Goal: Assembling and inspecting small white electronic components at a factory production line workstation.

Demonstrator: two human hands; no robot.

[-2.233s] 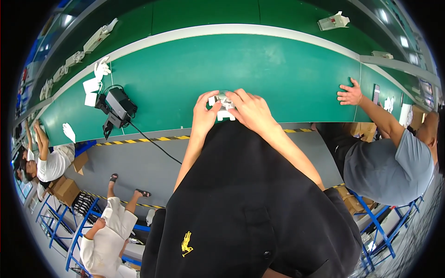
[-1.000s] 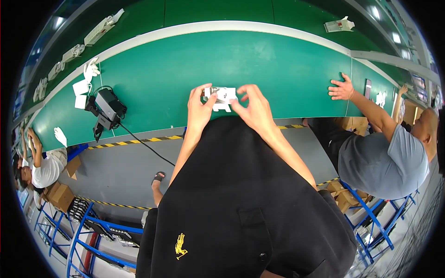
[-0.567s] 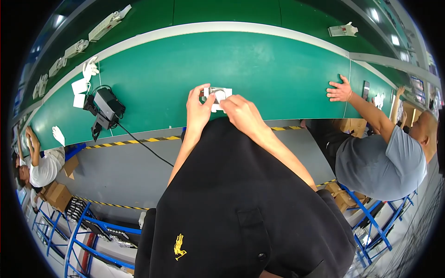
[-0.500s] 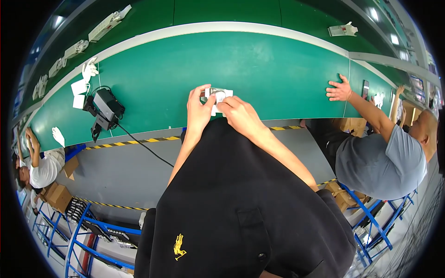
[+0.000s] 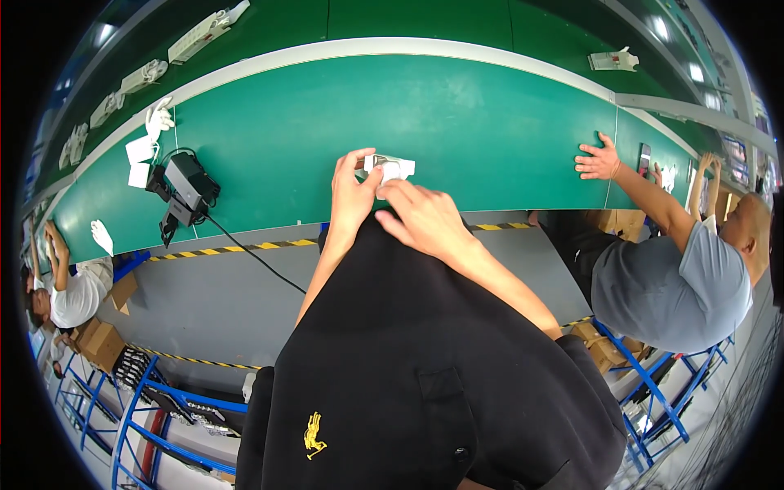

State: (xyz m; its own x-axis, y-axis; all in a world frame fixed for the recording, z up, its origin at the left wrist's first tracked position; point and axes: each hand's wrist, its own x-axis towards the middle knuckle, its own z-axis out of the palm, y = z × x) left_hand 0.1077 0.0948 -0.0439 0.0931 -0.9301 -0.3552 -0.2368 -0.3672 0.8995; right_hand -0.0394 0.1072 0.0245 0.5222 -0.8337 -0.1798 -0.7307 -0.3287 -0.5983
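Note:
A small white open box (image 5: 402, 167) is held up near the front edge of the green table, in front of my chest. My left hand (image 5: 353, 192) is closed around its left side, with the thumb over a rounded white piece (image 5: 390, 171) at the box's opening. What that piece is, I cannot make out. My right hand (image 5: 425, 216) is at the lower right of the box. Its curled fingertips touch the white piece from below, while its thumb stands apart from them.
On the green table (image 5: 490, 122) a black device with a cable (image 5: 192, 184) lies left, beside white cards (image 5: 140, 149) and a white glove (image 5: 159, 118). Beyond the white rail (image 5: 408, 46), a dark green belt carries white boxes (image 5: 204, 34). A co-worker's hand (image 5: 600, 159) rests at right.
My right hand's thumb has come away from its fingers, and the hand has lowered slightly. The left hand keeps its hold. Boxes on the far belt have shifted right.

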